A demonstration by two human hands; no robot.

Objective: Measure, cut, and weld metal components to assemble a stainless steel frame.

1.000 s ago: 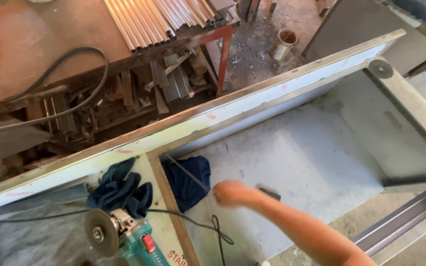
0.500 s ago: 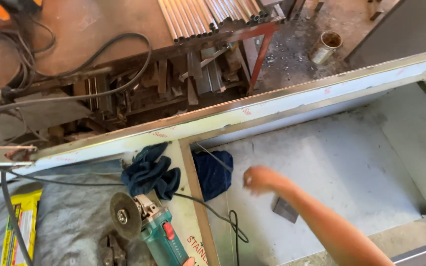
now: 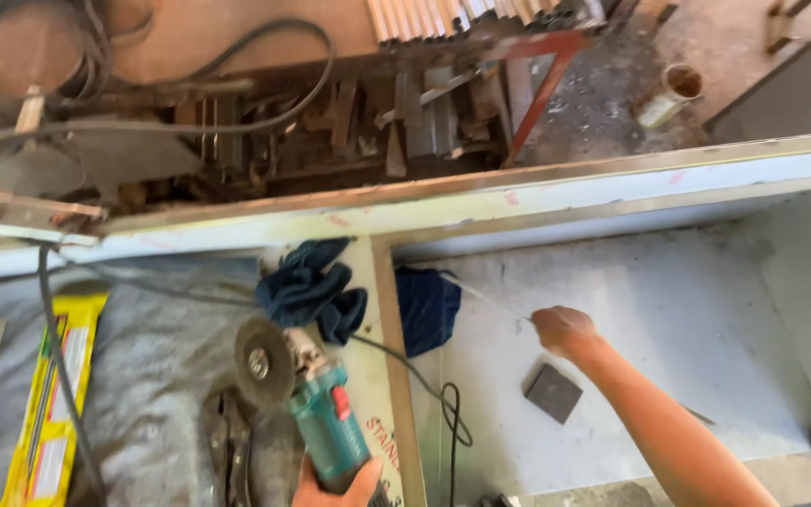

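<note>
My left hand (image 3: 335, 483) shows at the bottom edge, gripping the handle of a teal angle grinder (image 3: 321, 418). The grinder's grey disc (image 3: 260, 361) lies over the grey cloth-covered surface (image 3: 152, 376). My right hand (image 3: 563, 329) reaches over the white sheet panel (image 3: 668, 310), fingers closed around a thin metal rod (image 3: 485, 296) that runs up-left toward a dark blue rag (image 3: 427, 305). A small dark square plate (image 3: 554, 392) lies on the panel just below that hand.
A second blue rag (image 3: 307, 286) sits bunched by the grinder's disc. Locking pliers (image 3: 227, 441) and a yellow packet (image 3: 49, 413) lie at the left. The grinder's black cord (image 3: 448, 413) loops onto the panel. Scrap metal, tubes (image 3: 462, 14) and cables crowd the far bench.
My right hand has moved right across the panel, away from the dark blue rag. The view has shifted left and down, bringing my left hand on the grinder into sight.
</note>
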